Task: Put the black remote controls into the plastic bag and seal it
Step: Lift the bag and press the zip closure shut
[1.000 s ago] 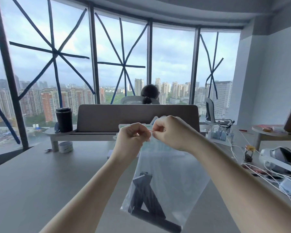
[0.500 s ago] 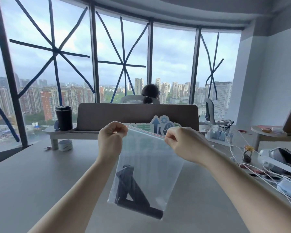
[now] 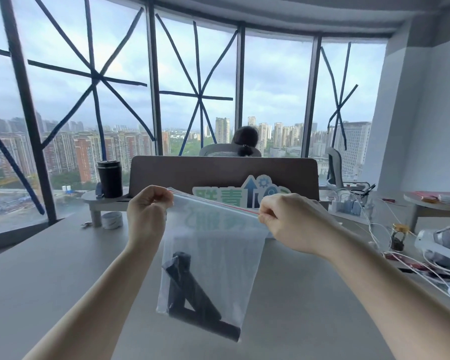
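A clear plastic bag (image 3: 218, 255) with a red zip strip hangs in the air above the grey desk (image 3: 50, 268). My left hand (image 3: 147, 211) pinches its top left corner. The top right corner is pinched by my right hand (image 3: 291, 222), so the strip is stretched taut between them. Black remote controls (image 3: 192, 300) lie crossed at the bottom of the bag, one slanted, one along the lower edge. Whether the strip is fully pressed closed cannot be told.
A brown desk divider (image 3: 218, 170) with a green and blue sign (image 3: 244, 193) stands behind the bag. A black tumbler (image 3: 109, 178) sits on a shelf at left, tape roll (image 3: 112, 220) below. White cables, a headset (image 3: 442, 242) and a small jar (image 3: 398, 237) crowd the right. A person sits beyond the divider.
My hands were together at the middle of the strip and have slid apart to its two corners. The bag has shifted left and a little higher.
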{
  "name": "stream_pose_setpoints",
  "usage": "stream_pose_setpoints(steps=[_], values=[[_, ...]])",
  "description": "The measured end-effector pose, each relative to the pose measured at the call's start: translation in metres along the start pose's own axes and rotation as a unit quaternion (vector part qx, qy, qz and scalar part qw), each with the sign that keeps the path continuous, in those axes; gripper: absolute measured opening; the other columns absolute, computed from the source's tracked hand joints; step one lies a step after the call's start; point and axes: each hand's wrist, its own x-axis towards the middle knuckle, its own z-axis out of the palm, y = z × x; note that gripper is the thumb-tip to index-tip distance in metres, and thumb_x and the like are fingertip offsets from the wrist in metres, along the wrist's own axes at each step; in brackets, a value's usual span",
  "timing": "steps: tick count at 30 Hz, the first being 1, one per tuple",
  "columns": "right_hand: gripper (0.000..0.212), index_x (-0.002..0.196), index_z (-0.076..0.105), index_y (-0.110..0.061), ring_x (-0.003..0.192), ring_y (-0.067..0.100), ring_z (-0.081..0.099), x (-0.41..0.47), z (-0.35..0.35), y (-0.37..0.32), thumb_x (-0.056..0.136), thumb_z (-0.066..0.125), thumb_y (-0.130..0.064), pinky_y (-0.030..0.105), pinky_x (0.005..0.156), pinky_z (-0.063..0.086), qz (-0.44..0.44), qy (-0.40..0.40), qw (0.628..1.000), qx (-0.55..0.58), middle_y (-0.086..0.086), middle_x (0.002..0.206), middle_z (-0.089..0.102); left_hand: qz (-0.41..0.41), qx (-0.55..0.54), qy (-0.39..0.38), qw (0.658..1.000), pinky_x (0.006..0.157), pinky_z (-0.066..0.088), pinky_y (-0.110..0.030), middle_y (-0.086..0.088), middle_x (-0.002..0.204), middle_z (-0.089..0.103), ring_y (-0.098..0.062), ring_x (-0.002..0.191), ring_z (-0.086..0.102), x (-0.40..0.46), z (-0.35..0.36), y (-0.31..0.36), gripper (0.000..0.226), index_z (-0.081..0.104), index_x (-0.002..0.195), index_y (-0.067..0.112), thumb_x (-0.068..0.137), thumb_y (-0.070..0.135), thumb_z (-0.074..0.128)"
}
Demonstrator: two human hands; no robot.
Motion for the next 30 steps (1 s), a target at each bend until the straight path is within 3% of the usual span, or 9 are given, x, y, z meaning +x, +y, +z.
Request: stream_pose_setpoints(steps=[4, 8, 14, 17, 21, 25, 30], values=[[0.024, 0.077, 0.050, -0.022, 0.090, 0.027, 0.058, 0.014, 0.012, -0.011, 0.097, 0.048, -0.035, 0.033, 0.071, 0.036, 0.014, 0.060, 0.998, -0.015, -0.001, 0.093, 0.065, 0.001, -0.003, 0.009, 1.000, 0.041, 0.030, -0.018, -0.005, 0.062, 0.056, -0.006, 0.040, 0.036, 0.008, -0.010, -0.006, 0.026, 0.062, 0.065, 0.009, 0.075, -0.013, 0.053], [0.030, 0.093, 0.062, -0.013, 0.098, 0.034, 0.063, 0.053, 0.050, -0.020, 0.098, 0.047, -0.038, 0.036, 0.070, 0.038, 0.046, 0.073, 0.996, -0.018, 0.009, 0.101, 0.071, -0.018, 0.024, 0.033, 0.999, 0.039, 0.030, -0.018, -0.005, 0.062, 0.057, -0.006, 0.036, 0.036, 0.028, -0.027, -0.028, 0.021, 0.064, 0.071, 0.005, 0.077, -0.011, 0.052], [0.025, 0.093, 0.061, -0.010, 0.092, 0.037, 0.066, 0.152, 0.111, -0.057, 0.098, 0.049, -0.031, 0.034, 0.064, 0.039, 0.023, 0.067, 0.997, 0.031, 0.014, 0.093, 0.071, -0.061, 0.077, 0.087, 0.991, 0.037, 0.036, -0.019, -0.007, 0.068, 0.063, -0.006, 0.031, 0.043, 0.102, -0.067, -0.067, 0.027, 0.064, 0.067, 0.016, 0.079, -0.007, 0.054], [0.023, 0.077, 0.057, -0.018, 0.078, 0.032, 0.065, 0.203, 0.133, -0.079, 0.094, 0.055, -0.032, 0.033, 0.063, 0.046, 0.028, 0.082, 0.988, 0.130, 0.002, 0.074, 0.068, -0.076, 0.049, 0.105, 0.990, 0.042, 0.048, -0.023, -0.005, 0.078, 0.066, -0.015, 0.045, 0.061, 0.143, -0.089, -0.074, 0.034, 0.061, 0.071, 0.017, 0.085, -0.010, 0.047], [0.023, 0.070, 0.061, -0.020, 0.064, 0.018, 0.065, 0.227, 0.167, -0.103, 0.090, 0.061, -0.031, 0.037, 0.065, 0.057, -0.003, 0.112, 0.968, 0.226, -0.005, 0.064, 0.070, -0.062, 0.016, 0.125, 0.990, 0.059, 0.056, -0.023, -0.005, 0.073, 0.065, -0.019, 0.065, 0.064, 0.174, -0.119, -0.090, 0.029, 0.059, 0.071, 0.015, 0.090, -0.005, 0.051], [0.024, 0.067, 0.060, -0.018, 0.060, 0.022, 0.062, 0.201, 0.221, -0.114, 0.085, 0.067, -0.032, 0.036, 0.063, 0.056, 0.001, 0.047, 0.968, 0.247, -0.001, 0.065, 0.071, -0.091, 0.015, 0.130, 0.987, 0.069, 0.056, -0.025, -0.007, 0.072, 0.063, -0.022, 0.072, 0.065, 0.165, -0.153, -0.138, 0.023, 0.061, 0.072, 0.011, 0.090, -0.001, 0.054], [0.022, 0.075, 0.066, -0.009, 0.050, 0.018, 0.057, 0.148, 0.264, -0.124, 0.087, 0.068, -0.027, 0.035, 0.063, 0.055, 0.002, -0.105, 0.954, 0.282, 0.007, 0.075, 0.075, -0.143, 0.061, 0.131, 0.979, 0.072, 0.054, -0.031, -0.016, 0.072, 0.062, -0.028, 0.072, 0.062, 0.107, -0.189, -0.192, 0.013, 0.063, 0.079, 0.006, 0.089, 0.004, 0.056]])
